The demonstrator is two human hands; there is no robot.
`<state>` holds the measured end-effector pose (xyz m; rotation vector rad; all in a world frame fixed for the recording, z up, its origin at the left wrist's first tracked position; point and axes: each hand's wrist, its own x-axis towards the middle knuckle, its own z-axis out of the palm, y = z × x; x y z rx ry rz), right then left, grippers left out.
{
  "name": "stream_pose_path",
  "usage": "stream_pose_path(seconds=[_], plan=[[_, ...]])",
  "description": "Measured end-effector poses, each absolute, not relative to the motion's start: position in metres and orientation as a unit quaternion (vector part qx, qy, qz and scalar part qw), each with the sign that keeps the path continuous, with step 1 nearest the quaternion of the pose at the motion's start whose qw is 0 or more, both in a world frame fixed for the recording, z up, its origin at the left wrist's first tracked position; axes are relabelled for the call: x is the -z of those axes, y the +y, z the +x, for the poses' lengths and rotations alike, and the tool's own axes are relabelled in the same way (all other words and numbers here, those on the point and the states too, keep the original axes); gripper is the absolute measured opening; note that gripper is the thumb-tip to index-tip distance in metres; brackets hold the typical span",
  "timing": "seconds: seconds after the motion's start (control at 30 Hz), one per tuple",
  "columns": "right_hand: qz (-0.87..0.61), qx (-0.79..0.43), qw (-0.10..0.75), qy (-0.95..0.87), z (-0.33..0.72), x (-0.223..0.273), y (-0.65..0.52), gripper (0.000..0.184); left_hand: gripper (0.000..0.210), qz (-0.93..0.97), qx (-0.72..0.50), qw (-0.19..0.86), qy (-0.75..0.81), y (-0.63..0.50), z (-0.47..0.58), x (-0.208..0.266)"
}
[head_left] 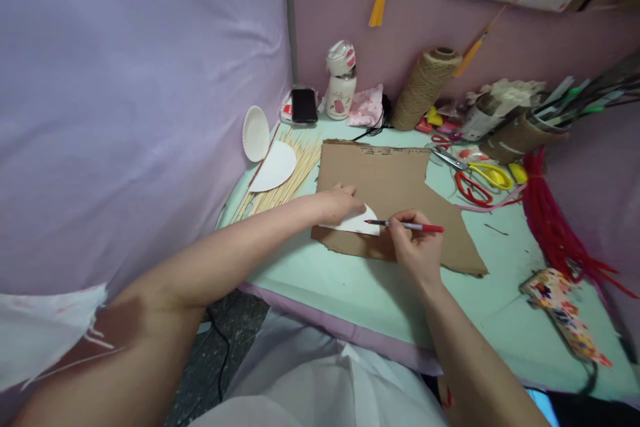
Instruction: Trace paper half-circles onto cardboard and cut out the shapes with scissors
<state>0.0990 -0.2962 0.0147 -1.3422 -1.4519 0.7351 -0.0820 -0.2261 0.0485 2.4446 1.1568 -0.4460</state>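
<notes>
A flat piece of brown cardboard [375,173] lies on the pale green tabletop. On its lower left part rests a small white paper piece [363,221] with a curved upper edge and a straight lower edge. My left hand [340,203] presses this paper down, its fingers stretched out over the left side and partly hiding it. In my right hand [417,250] is a red pen [425,227], pinched between thumb and fingers. The pen lies nearly level, its tip pointing left over the paper's right part; whether it touches is unclear.
Thin wooden sticks [295,177] lie left, under a white half-disc [275,167]. Behind stand a bottle [341,90], a phone [304,105] and a twine spool [425,87]. At right are scissors [475,170], red pipe cleaners [555,227] and a flower-patterned glue gun [563,313].
</notes>
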Motion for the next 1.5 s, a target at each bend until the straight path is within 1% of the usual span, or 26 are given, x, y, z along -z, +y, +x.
stream_pose_path(seconds=[0.1, 0.3, 0.5, 0.57, 0.73, 0.87, 0.97, 1.13, 1.27, 1.4, 1.5], plan=[[-0.568, -0.299, 0.493, -0.587, 0.110, -0.013, -0.297, 0.010, 0.064, 0.875, 0.158, 0.195, 0.414, -0.224, -0.082, -0.044], [-0.594, -0.335, 0.482, -0.550, 0.120, -0.003, -0.301, 0.011, 0.065, 0.868, 0.161, 0.205, 0.422, -0.223, -0.082, -0.042], [-0.590, -0.367, 0.465, -0.548, 0.122, -0.005, -0.302, 0.013, 0.065, 0.868, 0.181, 0.197, 0.418, -0.224, -0.080, -0.049], [-0.574, -0.411, 0.467, -0.533, 0.120, -0.005, -0.302, 0.015, 0.064, 0.868, 0.184, 0.195, 0.419, -0.224, -0.079, -0.051], [-0.478, -0.580, 0.501, -0.429, 0.109, -0.005, -0.298, 0.019, 0.064, 0.870, 0.184, 0.194, 0.415, -0.224, -0.079, -0.051], [-0.458, -0.631, 0.493, -0.386, 0.101, -0.005, -0.294, 0.019, 0.064, 0.868, 0.187, 0.193, 0.418, -0.224, -0.079, -0.051], [-0.462, -0.642, 0.495, -0.359, 0.101, -0.003, -0.292, 0.018, 0.064, 0.868, 0.191, 0.194, 0.415, -0.223, -0.079, -0.052], [-0.460, -0.656, 0.497, -0.333, 0.103, 0.002, -0.290, 0.018, 0.056, 0.868, 0.178, 0.201, 0.417, -0.223, -0.079, -0.050], [-0.463, -0.652, 0.490, -0.346, 0.103, 0.000, -0.291, 0.019, 0.059, 0.869, 0.170, 0.198, 0.421, -0.224, -0.079, -0.048], [-0.502, -0.596, 0.435, -0.452, 0.098, -0.008, -0.298, 0.019, 0.060, 0.870, 0.171, 0.195, 0.419, -0.225, -0.079, -0.049], [-0.489, -0.544, 0.396, -0.554, 0.087, -0.009, -0.303, 0.017, 0.061, 0.876, 0.164, 0.193, 0.411, -0.226, -0.080, -0.050]])
